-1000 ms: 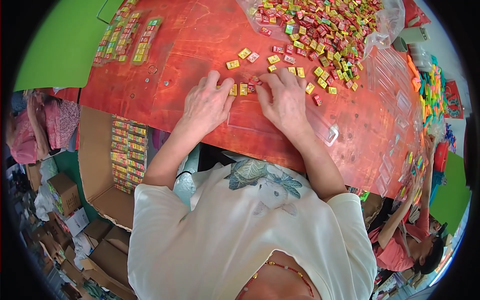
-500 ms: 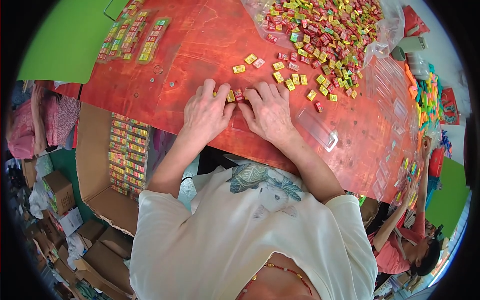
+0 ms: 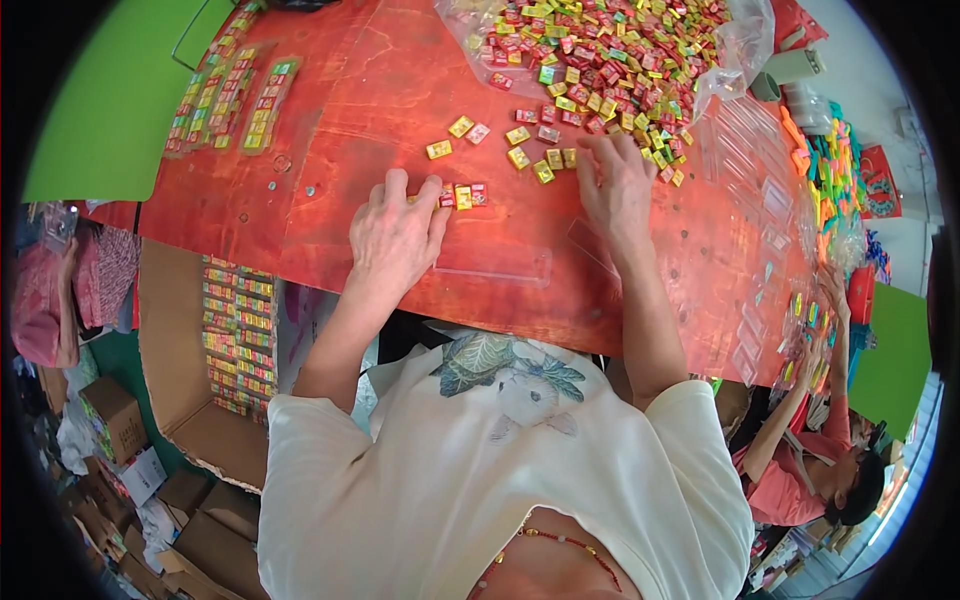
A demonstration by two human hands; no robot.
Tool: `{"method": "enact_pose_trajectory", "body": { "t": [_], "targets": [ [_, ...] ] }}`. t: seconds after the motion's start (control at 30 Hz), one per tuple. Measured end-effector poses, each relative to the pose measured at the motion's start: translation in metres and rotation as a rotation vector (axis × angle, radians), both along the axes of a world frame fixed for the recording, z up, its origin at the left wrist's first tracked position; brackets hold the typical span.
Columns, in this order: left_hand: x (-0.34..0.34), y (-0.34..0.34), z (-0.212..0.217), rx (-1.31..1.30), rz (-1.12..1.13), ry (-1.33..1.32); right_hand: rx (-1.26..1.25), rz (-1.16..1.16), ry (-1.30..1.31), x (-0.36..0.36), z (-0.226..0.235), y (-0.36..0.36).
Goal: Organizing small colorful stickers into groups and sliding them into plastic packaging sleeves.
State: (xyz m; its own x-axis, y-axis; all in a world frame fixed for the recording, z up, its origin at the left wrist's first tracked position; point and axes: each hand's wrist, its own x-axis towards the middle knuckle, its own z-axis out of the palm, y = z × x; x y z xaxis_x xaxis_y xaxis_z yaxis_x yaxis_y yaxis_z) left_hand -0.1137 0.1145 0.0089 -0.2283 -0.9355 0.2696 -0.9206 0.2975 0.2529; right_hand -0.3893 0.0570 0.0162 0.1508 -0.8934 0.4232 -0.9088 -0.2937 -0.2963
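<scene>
Left hand (image 3: 395,235) flat, fingertips pinning a short row of candies (image 3: 462,195) near the table (image 3: 330,130) centre; row runs left-right. Right hand (image 3: 617,185) open, fingers spread on loose candies (image 3: 545,160) just beyond, toward the far-edge pile (image 3: 600,55).
</scene>
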Motion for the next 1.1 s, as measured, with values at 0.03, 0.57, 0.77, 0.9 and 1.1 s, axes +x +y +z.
{"method": "enact_pose_trajectory", "body": {
  "t": [0.03,0.57,0.77,0.9,1.1],
  "targets": [
    [-0.001,-0.001,0.000,-0.007,-0.006,0.003,-0.005,0.004,0.054,0.001,-0.003,0.000],
    [-0.007,0.008,-0.004,-0.045,0.069,0.023,-0.144,0.004,0.220,0.023,-0.013,-0.092],
    [-0.008,0.001,-0.001,-0.053,0.060,0.033,-0.203,0.043,0.381,0.025,-0.016,-0.116],
    [-0.007,0.003,-0.005,-0.032,0.066,0.038,-0.215,0.112,0.289,0.029,-0.002,-0.089],
    [0.003,0.011,-0.003,-0.004,0.057,0.026,-0.037,0.405,0.037,0.059,0.008,-0.009]
  ]
}}
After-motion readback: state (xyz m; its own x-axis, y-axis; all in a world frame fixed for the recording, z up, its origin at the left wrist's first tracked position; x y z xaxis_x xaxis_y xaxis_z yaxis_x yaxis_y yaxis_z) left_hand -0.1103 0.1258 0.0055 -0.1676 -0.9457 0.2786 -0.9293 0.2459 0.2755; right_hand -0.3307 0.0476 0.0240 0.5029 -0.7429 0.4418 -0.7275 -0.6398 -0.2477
